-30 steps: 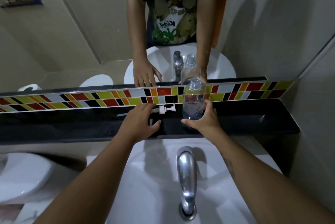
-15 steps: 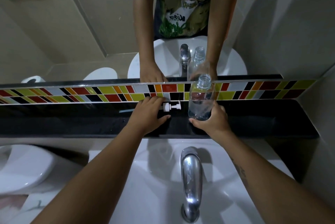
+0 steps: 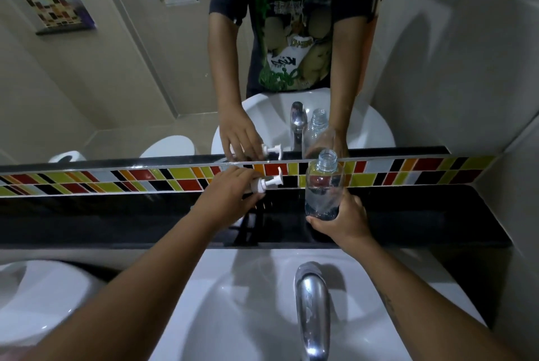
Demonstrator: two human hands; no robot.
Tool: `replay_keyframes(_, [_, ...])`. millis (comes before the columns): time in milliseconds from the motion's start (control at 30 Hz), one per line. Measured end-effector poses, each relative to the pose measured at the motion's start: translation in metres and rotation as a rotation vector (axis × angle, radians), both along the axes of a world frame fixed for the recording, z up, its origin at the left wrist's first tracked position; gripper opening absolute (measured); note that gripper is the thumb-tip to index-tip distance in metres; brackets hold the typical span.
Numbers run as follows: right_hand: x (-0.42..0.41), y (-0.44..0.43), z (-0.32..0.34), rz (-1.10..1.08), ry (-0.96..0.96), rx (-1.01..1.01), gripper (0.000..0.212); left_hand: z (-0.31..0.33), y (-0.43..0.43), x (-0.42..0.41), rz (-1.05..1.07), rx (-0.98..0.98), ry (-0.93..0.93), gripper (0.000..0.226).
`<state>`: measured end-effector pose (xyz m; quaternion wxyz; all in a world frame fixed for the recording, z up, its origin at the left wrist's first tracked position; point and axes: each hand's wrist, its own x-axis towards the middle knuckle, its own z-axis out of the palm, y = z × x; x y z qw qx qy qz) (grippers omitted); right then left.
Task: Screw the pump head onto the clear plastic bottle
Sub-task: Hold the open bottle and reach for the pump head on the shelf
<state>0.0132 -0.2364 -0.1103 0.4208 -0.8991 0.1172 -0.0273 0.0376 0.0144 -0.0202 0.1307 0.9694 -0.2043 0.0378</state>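
Above the black ledge point(image 3: 408, 214), just left of the right hand's grip: white pump head point(image 3: 267, 183), pinched at its collar by the left hand point(image 3: 230, 194), nozzle pointing right toward the bottle. Lifted clear of the ledge, it seems. In the right hand point(image 3: 341, 220), fingers wrapped round the lower body: clear plastic bottle point(image 3: 323, 188), upright, neck open and uncapped. Pump head and bottle near each other, not touching. Below both grips, chrome faucet point(image 3: 310, 311) over white sink point(image 3: 233, 302).
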Motion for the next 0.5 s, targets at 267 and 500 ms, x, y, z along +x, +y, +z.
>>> replay_keyframes(267, [-0.005, 0.002, 0.008, 0.004, 0.022, 0.004, 0.083, 0.102, 0.005, -0.018, 0.050, -0.297, -0.008, 0.035])
replay_keyframes(500, [-0.010, 0.002, 0.016, 0.027, 0.039, 0.012, 0.082, 0.146, -0.009, -0.018, 0.100, -0.645, -0.040, 0.030])
